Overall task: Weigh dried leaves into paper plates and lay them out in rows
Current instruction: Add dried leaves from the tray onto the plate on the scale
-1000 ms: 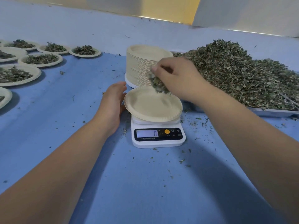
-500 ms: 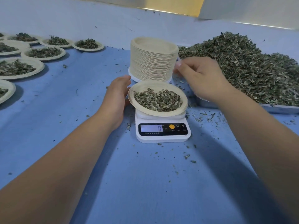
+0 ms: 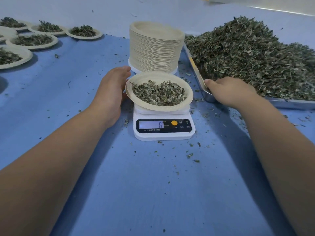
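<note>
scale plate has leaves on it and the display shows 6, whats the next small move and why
Probably pinch a few more leaves from the pile and add them to the plate: the right hand rests at the pile's near edge by the tray corner, the left hand touches the plate's rim, and the scale reads 6. The target weight is not shown.

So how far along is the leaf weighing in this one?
Done: several round paper plates of leaves lie in rows at far left. In hand: another paper plate of leaves sits on the white digital scale, reading 6; the left hand is at its rim, the right hand is in the heap of dried leaves. Left: a tall stack of empty paper plates.
</note>
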